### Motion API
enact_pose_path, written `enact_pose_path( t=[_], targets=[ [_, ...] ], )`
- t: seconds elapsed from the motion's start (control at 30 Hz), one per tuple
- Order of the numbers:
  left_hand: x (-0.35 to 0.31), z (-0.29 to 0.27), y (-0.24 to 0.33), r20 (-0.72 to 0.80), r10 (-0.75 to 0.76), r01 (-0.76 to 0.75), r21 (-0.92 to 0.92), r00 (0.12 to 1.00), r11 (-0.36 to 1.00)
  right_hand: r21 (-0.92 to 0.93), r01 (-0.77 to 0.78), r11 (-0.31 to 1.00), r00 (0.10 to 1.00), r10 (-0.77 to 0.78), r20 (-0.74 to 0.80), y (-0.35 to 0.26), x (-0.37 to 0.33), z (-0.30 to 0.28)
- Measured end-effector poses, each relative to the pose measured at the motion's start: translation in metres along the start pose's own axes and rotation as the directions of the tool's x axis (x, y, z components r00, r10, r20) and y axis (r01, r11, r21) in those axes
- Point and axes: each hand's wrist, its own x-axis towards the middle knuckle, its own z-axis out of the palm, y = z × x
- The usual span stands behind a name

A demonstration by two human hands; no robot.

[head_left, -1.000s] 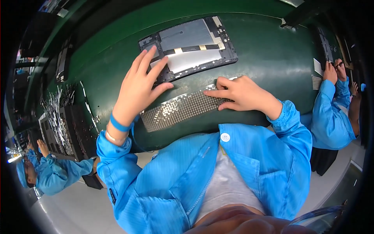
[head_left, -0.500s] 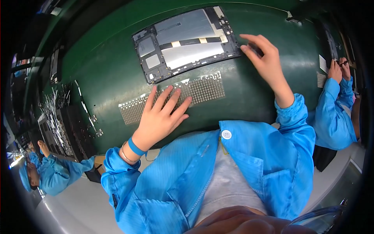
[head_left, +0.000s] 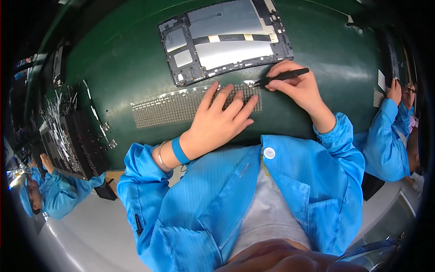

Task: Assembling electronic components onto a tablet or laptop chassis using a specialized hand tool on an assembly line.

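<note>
My left hand (head_left: 219, 119) lies with fingers spread on a clear sheet of small grey square pads (head_left: 170, 109), toward its right part. My right hand (head_left: 297, 88) grips slim black tweezers (head_left: 284, 76) between thumb and fingers. Their pointed tip is at the upper right end of the sheet, close to my left fingertips; whether a pad is caught in it is too small to tell. Just beyond the sheet lies an opened tablet (head_left: 233, 60), its silver battery and dark inner frame showing. My right fingers are near its lower right corner.
Black trays with bundled flex cables (head_left: 61, 131) stand at the left, beside a loose thin strip (head_left: 96, 113). Co-workers in blue sit at left (head_left: 63, 195) and right (head_left: 385, 140). A small black fixture (head_left: 354, 23) is at the far right edge of the green mat (head_left: 108, 59).
My left hand has slid right along the sheet. My right hand has come down and left from beside the tablet, bringing the tweezers' tip to the sheet's right end.
</note>
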Motion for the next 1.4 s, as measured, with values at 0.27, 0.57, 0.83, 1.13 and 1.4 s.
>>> enact_pose_path(
  t=[0.27, 0.57, 0.83, 1.13, 1.4],
  targets=[
    [0.012, 0.008, 0.005, -0.025, -0.009, 0.008, -0.052, 1.0, 0.999, 0.019, -0.129, 0.991, 0.991, 0.129, -0.038, -0.007, 0.0, -0.002],
    [0.017, 0.013, 0.005, -0.02, -0.012, 0.01, -0.092, 1.0, 0.996, 0.033, -0.182, 0.983, 0.981, 0.184, -0.06, -0.008, 0.002, -0.005],
    [0.018, 0.016, 0.004, -0.022, -0.022, 0.02, -0.095, 0.999, 0.995, 0.034, -0.17, 0.985, 0.985, 0.171, -0.032, -0.007, 0.003, -0.005],
    [0.019, 0.013, 0.003, -0.011, 0.012, -0.012, 0.001, 1.0, 1.0, -0.085, 0.004, 0.996, 1.0, -0.007, -0.028, -0.005, -0.003, 0.0],
    [0.014, 0.015, 0.002, -0.07, 0.015, -0.015, -0.008, 0.997, 1.0, -0.041, 0.234, 0.971, 0.971, -0.236, -0.043, -0.01, 0.005, -0.01]
  ],
)
